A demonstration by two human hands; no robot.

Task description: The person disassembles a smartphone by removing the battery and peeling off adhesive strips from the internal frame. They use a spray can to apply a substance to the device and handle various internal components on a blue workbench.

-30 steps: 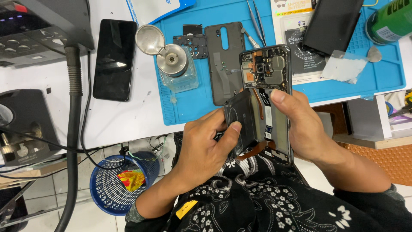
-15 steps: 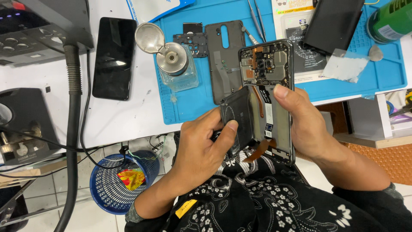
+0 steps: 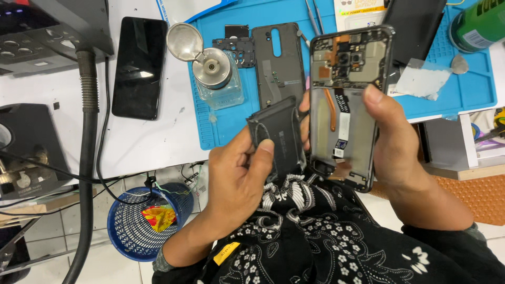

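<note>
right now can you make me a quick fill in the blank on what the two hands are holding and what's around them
1. The left hand holds a dark ____ lifted out of the phone.
2. The right hand holds the opened phone frame, whose camera end points ____ from the person.
3. The detached back cover lies on a ____ work mat.
4. Under the table stands a blue ____ with a mesh wall.

Missing words: battery; away; blue; basket

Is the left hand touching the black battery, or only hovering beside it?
Touching. The head view shows the left hand gripping the black battery, thumb pressed on its face and fingers behind it, beside the opened phone.
</note>
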